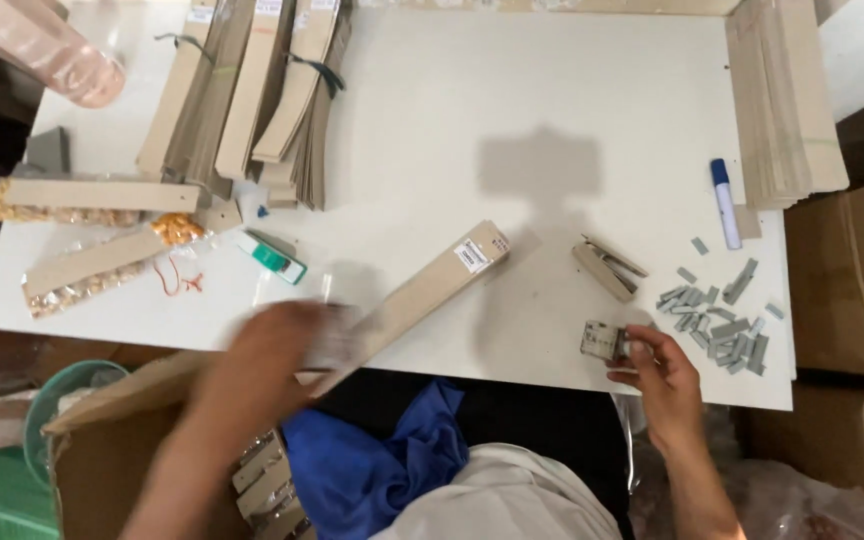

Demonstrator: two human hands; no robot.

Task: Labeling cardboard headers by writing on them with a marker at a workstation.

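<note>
Head view, catalogued by size. White worktop (pixel 552 120), carrying all items. Stacks of flat cardboard strips (pixel 252 90) at far left, another stack (pixel 782 110) at far right. Long cardboard strip (pixel 422 295) lying aslant near the front edge, its near end held in the left hand (pixel 272 345), which is motion-blurred. Open stapler (pixel 607 268) right of centre. Scatter of grey staple sticks (pixel 717 320) just beside the right hand (pixel 657 365), whose fingers pinch a small staple box (pixel 602 341) at the worktop's front edge. Blue-capped marker (pixel 724 203) beyond.
</note>
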